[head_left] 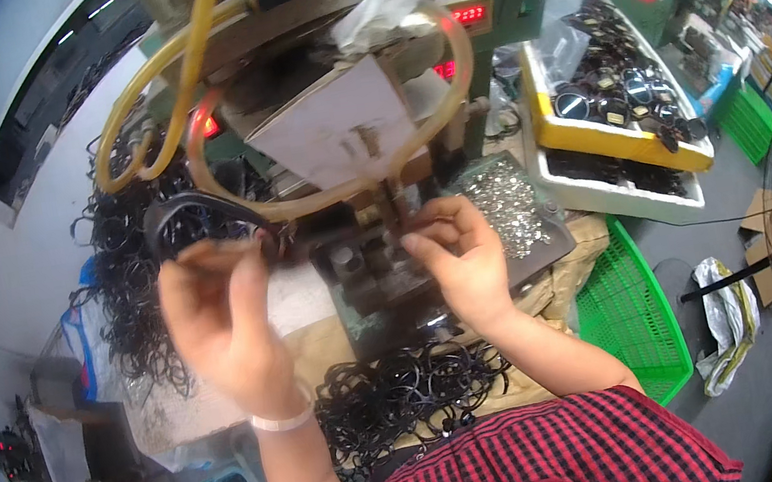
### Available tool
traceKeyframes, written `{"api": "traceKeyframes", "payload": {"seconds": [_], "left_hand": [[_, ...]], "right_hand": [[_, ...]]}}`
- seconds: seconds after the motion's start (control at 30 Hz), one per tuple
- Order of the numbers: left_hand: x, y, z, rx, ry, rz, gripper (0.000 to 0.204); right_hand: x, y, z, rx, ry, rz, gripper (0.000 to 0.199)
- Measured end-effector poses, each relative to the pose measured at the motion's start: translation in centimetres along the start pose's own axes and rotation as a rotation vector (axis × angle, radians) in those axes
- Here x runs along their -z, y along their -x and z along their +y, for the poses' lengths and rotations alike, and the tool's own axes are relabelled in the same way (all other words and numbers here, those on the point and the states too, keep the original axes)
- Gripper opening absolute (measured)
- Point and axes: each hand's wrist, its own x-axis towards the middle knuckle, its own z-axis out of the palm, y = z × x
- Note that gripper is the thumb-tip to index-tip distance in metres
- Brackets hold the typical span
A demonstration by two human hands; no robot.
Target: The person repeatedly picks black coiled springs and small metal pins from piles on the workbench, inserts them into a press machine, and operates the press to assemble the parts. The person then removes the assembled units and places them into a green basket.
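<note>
One black frame (190, 216) pinched in the left hand (221, 313); right hand (454, 255), fingers curled together, touches the one press (365, 265) beside one tray of uncountable metal bits (507, 207)

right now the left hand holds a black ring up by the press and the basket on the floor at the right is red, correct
Not quite: the basket on the floor at the right is green, not red, as the head view shows. The rest stands: the left hand holds a black ring up by the press.
</note>
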Motion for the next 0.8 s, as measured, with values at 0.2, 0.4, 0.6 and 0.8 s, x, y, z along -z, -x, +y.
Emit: {"api": "traceKeyframes", "payload": {"seconds": [0.2, 0.4, 0.6, 0.8], "left_hand": [[0.2, -1.3, -1.3, -0.024, 0.128, -0.116, 0.015], [0.2, 0.4, 0.6, 0.03, 0.006, -0.091, 0.017], [-2.7, 2.5, 0.3, 0.108, -0.109, -0.239, 0.013], [-4.3, 2.0, -1.6, 0.107, -0.166, -0.354, 0.012]], "right_hand": [[-0.7, -0.3, -0.8, -0.006, -0.147, 0.017, 0.031], [-0.7, 2.0, -4.6, 0.237, 0.401, -0.098, 0.045], [13.9, -5.0, -0.8, 0.371, 1.535, 0.227, 0.024], [12.8, -3.4, 2.5, 0.547, 1.552, 0.208, 0.013]]}}
